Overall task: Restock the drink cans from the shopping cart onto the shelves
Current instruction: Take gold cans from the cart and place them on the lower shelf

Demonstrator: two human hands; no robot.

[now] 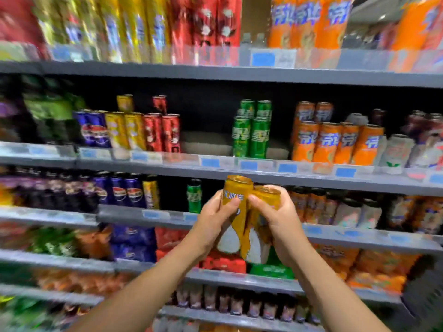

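Both forearms reach up, left hand (217,213) gripping one gold can (236,204), right hand (275,216) another (262,226), both upright and touching, below the yellow-can row (125,130) up-left.

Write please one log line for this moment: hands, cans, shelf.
left hand: holds yellow can | right hand: holds second yellow can | cans: touching, raised before shelf | placed: not yet

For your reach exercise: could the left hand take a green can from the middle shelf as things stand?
Probably not yet: the left hand already grips a yellow can. The path up to the green cans on the shelf looks unobstructed.
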